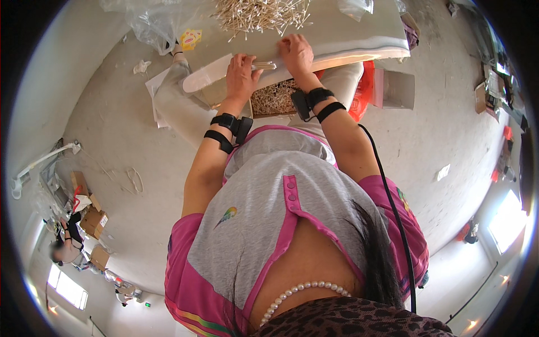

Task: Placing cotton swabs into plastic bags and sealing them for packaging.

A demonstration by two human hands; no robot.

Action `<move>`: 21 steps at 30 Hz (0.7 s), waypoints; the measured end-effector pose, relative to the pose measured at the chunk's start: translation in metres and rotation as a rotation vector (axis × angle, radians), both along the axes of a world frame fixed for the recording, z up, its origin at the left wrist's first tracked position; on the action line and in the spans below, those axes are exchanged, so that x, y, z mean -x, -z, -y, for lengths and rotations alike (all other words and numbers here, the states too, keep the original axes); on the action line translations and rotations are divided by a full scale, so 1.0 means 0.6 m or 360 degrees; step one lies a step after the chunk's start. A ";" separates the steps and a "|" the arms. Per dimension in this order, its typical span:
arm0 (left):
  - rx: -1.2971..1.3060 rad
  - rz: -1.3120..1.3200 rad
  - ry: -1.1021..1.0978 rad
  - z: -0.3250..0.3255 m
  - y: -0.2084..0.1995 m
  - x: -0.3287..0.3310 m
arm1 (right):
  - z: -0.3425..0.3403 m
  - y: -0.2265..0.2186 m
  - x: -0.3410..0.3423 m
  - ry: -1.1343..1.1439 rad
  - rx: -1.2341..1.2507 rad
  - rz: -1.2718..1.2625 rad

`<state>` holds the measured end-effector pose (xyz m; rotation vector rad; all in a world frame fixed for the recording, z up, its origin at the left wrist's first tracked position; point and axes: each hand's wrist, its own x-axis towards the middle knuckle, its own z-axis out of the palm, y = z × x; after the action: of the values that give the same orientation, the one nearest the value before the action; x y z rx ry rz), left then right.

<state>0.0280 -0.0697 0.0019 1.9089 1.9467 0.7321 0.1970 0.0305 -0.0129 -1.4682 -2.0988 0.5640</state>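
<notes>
A small bundle of cotton swabs (265, 65) lies crosswise in my left hand (240, 77), its sticks jutting out to the right past the closed fingers. My right hand (297, 53) is just to the right of the bundle, over the near part of the table. Its fingers are bent and pressed together, slightly blurred, and what they hold, if anything, is hidden. Beyond both hands a loose pile of cotton swabs (263, 16) spreads on the pale table (337, 33). Between my legs, below my wrists, stands an open cardboard box (252, 108) with many more swabs in it.
A white flat piece with a rounded end (208, 74) lies along the table's near left edge. Clear plastic bags (149, 22) and a yellow packet (191, 39) are at the far left. By my right leg are a red bag (365, 90) and an open box (397, 90).
</notes>
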 end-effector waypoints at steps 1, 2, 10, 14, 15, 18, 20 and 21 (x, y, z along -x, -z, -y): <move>0.0009 0.0010 -0.0002 -0.002 -0.001 0.000 | -0.009 0.000 0.002 0.0195 0.0071 -0.0090; 0.0008 0.0007 0.0006 -0.004 0.000 0.000 | -0.018 0.000 0.004 0.0393 0.0142 -0.0181; -0.0067 -0.0068 -0.0019 -0.024 0.006 0.007 | -0.058 -0.001 0.007 0.0418 0.0320 0.0165; -0.0106 -0.0007 -0.0068 -0.042 0.007 0.021 | -0.052 -0.009 -0.016 0.0302 0.0271 0.0377; -0.0110 -0.0004 -0.0168 -0.054 0.008 0.024 | -0.052 -0.010 -0.025 0.0304 0.0270 0.0377; -0.0049 0.0002 -0.0375 -0.098 0.011 0.028 | -0.045 -0.009 -0.051 0.0264 0.0325 0.0462; 0.0018 -0.0002 -0.0493 -0.119 0.017 0.031 | -0.030 -0.009 -0.060 0.0267 0.0320 0.0562; 0.0087 -0.0019 -0.0530 -0.126 0.020 0.036 | -0.021 -0.010 -0.062 0.0260 0.0317 0.0562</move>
<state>0.0065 0.0057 -0.0100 1.5778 2.2973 0.7449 0.2340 0.0433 -0.0067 -1.9537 -2.2023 0.4906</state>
